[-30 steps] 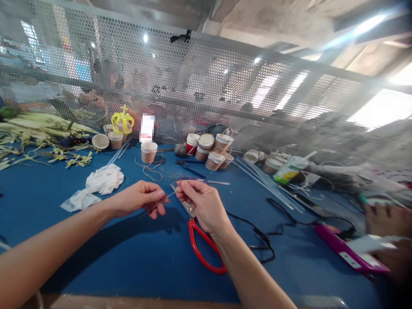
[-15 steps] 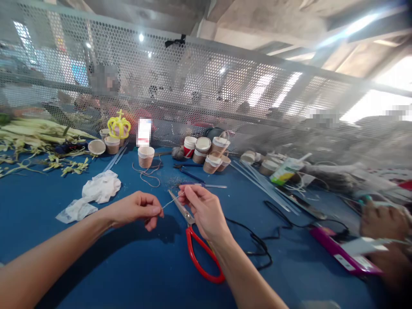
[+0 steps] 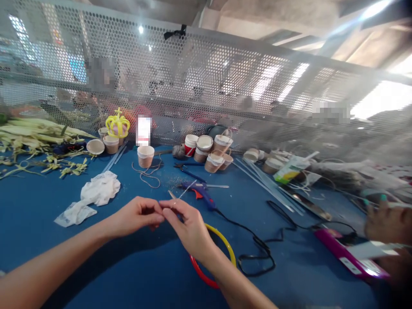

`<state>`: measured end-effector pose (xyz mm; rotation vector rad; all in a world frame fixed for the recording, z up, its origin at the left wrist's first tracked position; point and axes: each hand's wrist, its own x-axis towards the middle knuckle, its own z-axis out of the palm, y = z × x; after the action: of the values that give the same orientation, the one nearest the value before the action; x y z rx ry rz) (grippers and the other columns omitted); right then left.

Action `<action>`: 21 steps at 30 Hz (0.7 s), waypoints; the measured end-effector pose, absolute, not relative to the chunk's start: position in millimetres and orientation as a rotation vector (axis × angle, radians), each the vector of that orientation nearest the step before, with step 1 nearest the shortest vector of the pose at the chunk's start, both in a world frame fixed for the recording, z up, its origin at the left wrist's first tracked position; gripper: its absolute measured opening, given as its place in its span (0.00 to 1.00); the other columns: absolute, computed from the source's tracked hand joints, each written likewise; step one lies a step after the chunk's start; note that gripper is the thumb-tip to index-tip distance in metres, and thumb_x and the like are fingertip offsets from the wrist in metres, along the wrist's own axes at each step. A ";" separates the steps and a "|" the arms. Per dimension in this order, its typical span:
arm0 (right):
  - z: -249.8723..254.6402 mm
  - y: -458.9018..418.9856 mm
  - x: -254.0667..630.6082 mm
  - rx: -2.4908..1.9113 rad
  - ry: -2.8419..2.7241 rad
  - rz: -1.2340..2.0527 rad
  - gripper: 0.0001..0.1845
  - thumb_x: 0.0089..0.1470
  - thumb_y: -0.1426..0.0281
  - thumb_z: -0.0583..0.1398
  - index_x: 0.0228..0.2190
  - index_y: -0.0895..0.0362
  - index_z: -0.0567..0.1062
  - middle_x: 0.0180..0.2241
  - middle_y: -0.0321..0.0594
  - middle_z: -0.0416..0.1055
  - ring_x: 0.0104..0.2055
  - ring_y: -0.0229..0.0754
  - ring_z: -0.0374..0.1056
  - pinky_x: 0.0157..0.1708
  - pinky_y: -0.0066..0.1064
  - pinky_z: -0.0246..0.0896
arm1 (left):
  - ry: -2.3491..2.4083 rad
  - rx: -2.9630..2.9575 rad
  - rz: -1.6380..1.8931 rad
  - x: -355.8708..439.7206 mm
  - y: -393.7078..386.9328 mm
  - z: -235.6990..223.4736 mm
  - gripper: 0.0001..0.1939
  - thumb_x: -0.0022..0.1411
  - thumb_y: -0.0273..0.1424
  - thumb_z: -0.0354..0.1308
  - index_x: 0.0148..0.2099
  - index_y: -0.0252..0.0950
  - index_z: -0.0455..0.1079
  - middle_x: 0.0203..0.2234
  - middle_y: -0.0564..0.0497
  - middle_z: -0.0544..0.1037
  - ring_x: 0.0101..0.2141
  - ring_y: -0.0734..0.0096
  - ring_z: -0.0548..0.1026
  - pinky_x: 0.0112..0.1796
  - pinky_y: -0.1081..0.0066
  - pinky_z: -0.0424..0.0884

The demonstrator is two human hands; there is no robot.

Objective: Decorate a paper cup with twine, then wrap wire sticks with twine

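My left hand [image 3: 143, 216] and my right hand [image 3: 188, 225] meet at the fingertips above the blue table. Both are pinched on a thin, pale twisted string [image 3: 188, 189], whose free end slants up and right past my right hand. The stretch between the fingers is mostly hidden. Under my right hand and wrist lie scissors with a red handle [image 3: 206, 277], largely covered, and a curved yellow piece [image 3: 230, 244]. Just beyond the fingers rests a blue glue gun [image 3: 201, 193] with an orange trigger.
Crumpled white tissue [image 3: 100, 187] lies left. Small paper-like cups [image 3: 146, 157], a yellow crown [image 3: 117, 124] and pliers [image 3: 193, 172] stand or lie toward the mesh screen [image 3: 193, 77]. Glue sticks [image 3: 267, 184], a black cable [image 3: 254, 236] and another person's hand [image 3: 384, 221] are right.
My right hand has moved left and down until its fingertips meet my left hand's. The string between them has closed up, and the glue gun now shows more fully.
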<state>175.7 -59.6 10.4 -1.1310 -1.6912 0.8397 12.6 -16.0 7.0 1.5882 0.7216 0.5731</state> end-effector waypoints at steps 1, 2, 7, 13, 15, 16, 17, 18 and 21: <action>9.9 -60.3 174.9 -1.115 -1.722 0.816 0.11 0.52 0.67 0.54 0.34 0.55 0.75 0.31 0.40 0.72 0.35 0.40 0.67 0.38 0.32 0.61 | 0.741 1.677 0.568 12.9 -17.1 8.0 0.11 0.53 0.36 0.54 0.27 0.32 0.67 0.19 0.55 0.69 0.22 0.78 0.66 0.26 0.76 0.62; 9.7 -60.6 174.7 -1.103 -1.733 0.800 0.11 0.53 0.68 0.53 0.33 0.56 0.75 0.32 0.40 0.72 0.36 0.40 0.66 0.38 0.32 0.60 | 0.775 1.788 0.590 12.4 -17.6 9.8 0.10 0.53 0.35 0.53 0.27 0.33 0.68 0.20 0.55 0.70 0.23 0.77 0.67 0.27 0.76 0.63; 12.6 -61.4 177.3 -1.112 -1.741 0.851 0.13 0.55 0.69 0.49 0.32 0.57 0.73 0.35 0.42 0.71 0.38 0.40 0.66 0.40 0.31 0.59 | 1.010 2.214 1.057 5.7 -20.5 27.3 0.08 0.56 0.33 0.52 0.30 0.34 0.68 0.25 0.50 0.72 0.30 0.71 0.68 0.34 0.72 0.64; 21.1 -69.2 174.2 -1.067 -1.996 0.891 0.12 0.51 0.76 0.50 0.22 0.58 0.70 0.20 0.33 0.64 0.23 0.33 0.58 0.23 0.24 0.56 | 0.540 2.377 0.925 13.6 -32.1 32.7 0.12 0.59 0.26 0.47 0.43 0.37 0.68 0.40 0.45 0.72 0.42 0.68 0.68 0.42 0.69 0.65; 25.0 -71.8 173.3 -1.053 -2.049 0.959 0.13 0.49 0.77 0.50 0.21 0.58 0.71 0.19 0.32 0.64 0.22 0.33 0.58 0.23 0.23 0.56 | 0.460 2.347 0.879 16.1 -34.8 30.2 0.11 0.58 0.26 0.48 0.42 0.37 0.69 0.37 0.46 0.74 0.40 0.69 0.70 0.41 0.69 0.66; 27.4 -72.9 173.2 -1.036 -2.052 1.022 0.13 0.50 0.77 0.50 0.22 0.57 0.72 0.20 0.32 0.65 0.24 0.34 0.61 0.25 0.24 0.58 | 0.457 2.330 0.902 16.6 -35.9 29.2 0.10 0.58 0.26 0.50 0.40 0.37 0.70 0.35 0.46 0.75 0.38 0.69 0.70 0.40 0.69 0.66; 29.9 -74.0 173.5 -1.018 -2.041 1.090 0.14 0.50 0.77 0.50 0.23 0.57 0.73 0.22 0.33 0.67 0.27 0.35 0.63 0.29 0.25 0.60 | 0.474 2.313 0.939 16.7 -36.8 28.5 0.08 0.57 0.27 0.52 0.38 0.37 0.71 0.33 0.47 0.76 0.37 0.69 0.71 0.39 0.70 0.67; 32.5 -74.9 174.1 -1.005 -2.018 1.154 0.14 0.51 0.77 0.50 0.25 0.56 0.74 0.24 0.34 0.69 0.30 0.36 0.65 0.32 0.27 0.61 | 0.513 2.293 0.976 16.4 -37.1 28.1 0.07 0.56 0.28 0.52 0.36 0.37 0.71 0.31 0.48 0.76 0.35 0.69 0.71 0.37 0.70 0.67; 40.4 -77.7 178.2 -0.971 -1.921 1.307 0.15 0.54 0.73 0.48 0.29 0.56 0.74 0.32 0.37 0.71 0.33 0.37 0.67 0.37 0.31 0.62 | 0.776 2.194 1.025 13.2 -32.7 27.2 0.07 0.57 0.30 0.51 0.30 0.35 0.69 0.25 0.50 0.74 0.28 0.73 0.70 0.31 0.73 0.67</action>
<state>178.2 -77.7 40.4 -0.9713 -1.9212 1.3072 13.2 -32.7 27.2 2.1938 0.7763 1.0245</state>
